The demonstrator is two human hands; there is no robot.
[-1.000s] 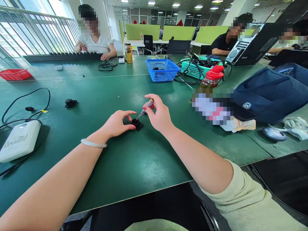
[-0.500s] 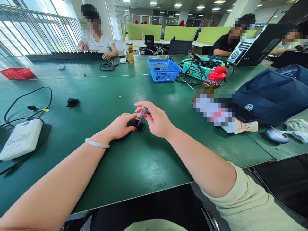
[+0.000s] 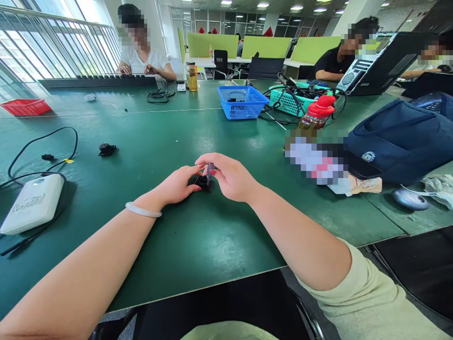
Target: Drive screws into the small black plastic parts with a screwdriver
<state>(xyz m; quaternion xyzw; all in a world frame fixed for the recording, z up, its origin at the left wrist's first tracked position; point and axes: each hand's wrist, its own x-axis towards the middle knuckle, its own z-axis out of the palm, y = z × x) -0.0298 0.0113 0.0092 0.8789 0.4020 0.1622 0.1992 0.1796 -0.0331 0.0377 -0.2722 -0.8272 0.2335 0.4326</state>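
A small black part (image 3: 205,183) lies on the green table (image 3: 212,245) between my hands. My left hand (image 3: 180,185) grips its left side between thumb and fingers. My right hand (image 3: 233,180) pinches a small, greyish-purple, see-through piece (image 3: 211,168) just above the black part. The lower end of that piece meets or nearly meets the black part; whether they touch I cannot tell. Fingers of both hands come together at the top and partly hide it.
Left of my hands are a black clump (image 3: 106,149), a looping cable (image 3: 76,141) and a white box (image 3: 33,203). Ahead stand a blue basket (image 3: 242,111) and a green basket (image 3: 288,101) of cables. Rightward are a red-lidded bottle (image 3: 320,108), a bag (image 3: 399,141) and a mouse (image 3: 410,199).
My right hand has come down slightly, and the see-through piece now sits more upright and lower over the black part. My left hand stays almost still. Across the table, a person's hands have shifted.
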